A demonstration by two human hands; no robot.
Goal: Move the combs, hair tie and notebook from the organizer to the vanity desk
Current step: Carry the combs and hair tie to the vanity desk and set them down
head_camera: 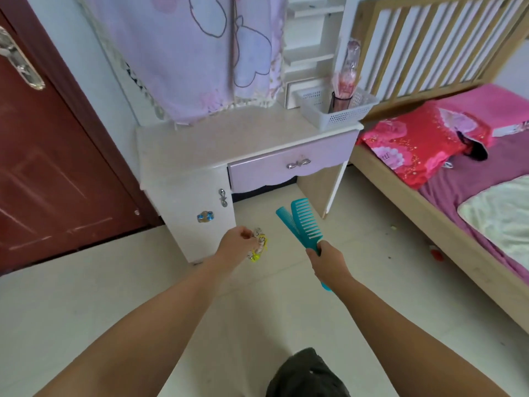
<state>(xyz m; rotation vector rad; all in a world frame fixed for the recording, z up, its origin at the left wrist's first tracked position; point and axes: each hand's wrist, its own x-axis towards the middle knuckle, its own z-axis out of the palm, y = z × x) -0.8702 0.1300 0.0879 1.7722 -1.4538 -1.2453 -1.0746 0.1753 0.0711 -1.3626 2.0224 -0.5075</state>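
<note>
My right hand [326, 262] grips two teal combs [303, 224] by their handles, teeth pointing up and right, held in front of the vanity desk [217, 138] and below its top. My left hand [237, 243] pinches a yellow hair tie with clear beads [259, 245] at about the same height, in front of the desk's white cabinet door. The white mesh organizer basket [340, 117] stands on the desk's right rear corner with a black holder and a wrapped pink item in it. A white flat item [297, 93] leans behind the basket; I cannot tell whether it is the notebook.
A purple drawer [286, 167] sits under the desk top. A patterned curtain [186, 53] hangs over the desk's back. A dark red door [51, 167] is to the left, a bed with pink bedding [429, 144] to the right. Pale tiled floor lies below.
</note>
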